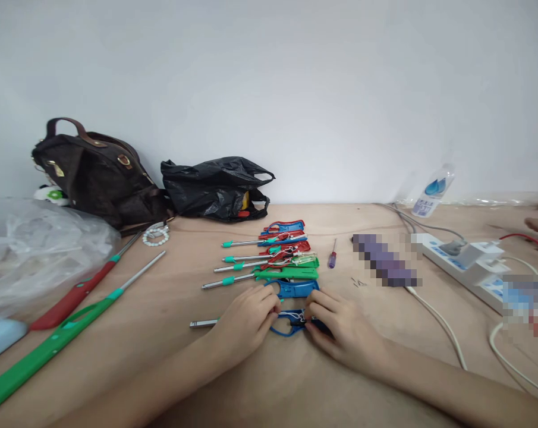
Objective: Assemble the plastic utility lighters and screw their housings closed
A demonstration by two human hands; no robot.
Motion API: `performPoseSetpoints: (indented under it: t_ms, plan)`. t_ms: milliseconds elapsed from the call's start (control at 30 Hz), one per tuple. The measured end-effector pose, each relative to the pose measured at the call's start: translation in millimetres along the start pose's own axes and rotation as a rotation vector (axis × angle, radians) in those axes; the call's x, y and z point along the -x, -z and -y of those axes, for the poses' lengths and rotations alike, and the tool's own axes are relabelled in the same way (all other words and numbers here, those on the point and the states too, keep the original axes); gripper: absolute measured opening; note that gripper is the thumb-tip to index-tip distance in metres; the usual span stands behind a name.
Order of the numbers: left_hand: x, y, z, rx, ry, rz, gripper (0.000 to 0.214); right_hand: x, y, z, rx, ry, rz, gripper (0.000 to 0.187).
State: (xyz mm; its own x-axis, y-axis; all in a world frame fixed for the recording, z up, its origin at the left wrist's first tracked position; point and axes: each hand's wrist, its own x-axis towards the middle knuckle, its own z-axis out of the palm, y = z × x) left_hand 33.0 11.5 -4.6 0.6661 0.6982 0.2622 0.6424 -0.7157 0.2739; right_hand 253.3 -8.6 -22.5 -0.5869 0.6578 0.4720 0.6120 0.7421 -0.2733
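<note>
A pale wall (340, 101) backs the tan worktop (371, 321). Front and centre, the left hand (256, 314) curls over the blue lighter (298, 325) (whether gripping, I cannot tell); the right hand (340, 326) pinches its handle. Beyond lie a purple screwdriver (332, 260) and small screws (360, 283).

at the table (290, 380) i see the person's right hand (340, 327) pinching the handle of an opened blue lighter (286, 331), the left hand (251, 315) curled over its rod side. just beyond lie a blue half-shell (299, 289) and a row of opened lighters (290, 273). to the right are a purple screwdriver (332, 260), a few loose screws (358, 282) and a white power strip (442, 258). on the left, a long green lighter (28, 368) lies near a long red lighter (70, 302).
</note>
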Motion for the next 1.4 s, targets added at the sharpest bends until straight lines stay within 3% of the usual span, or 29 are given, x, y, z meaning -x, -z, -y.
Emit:
performPoseSetpoints:
  t_ms: [233, 433, 800, 1200, 1400]
  plan:
    - [1, -2.8, -1, -0.192, -0.126, -0.022, 0.022, 1, -1, 1, -0.034, -0.026, -0.031, 0.01]
    - [5, -10.3, -4, -0.362, -0.132, -0.021, 0.021, 1, -3, 0, -0.062, -0.066, -0.046, 0.009]
    - [5, -4.1, -10, -0.273, -0.019, 0.048, 0.02, 3, -4, 0, -0.053, -0.056, -0.047, 0.011]
    - [4, -10.6, -12, -0.358, -0.094, 0.089, 0.022, 3, -3, 0, -0.042, -0.037, -0.043, 0.011]
    - [8, -17.7, -14, -0.433, -0.163, -0.016, 0.018, 3, -3, 0, -0.021, -0.018, -0.038, 0.01]
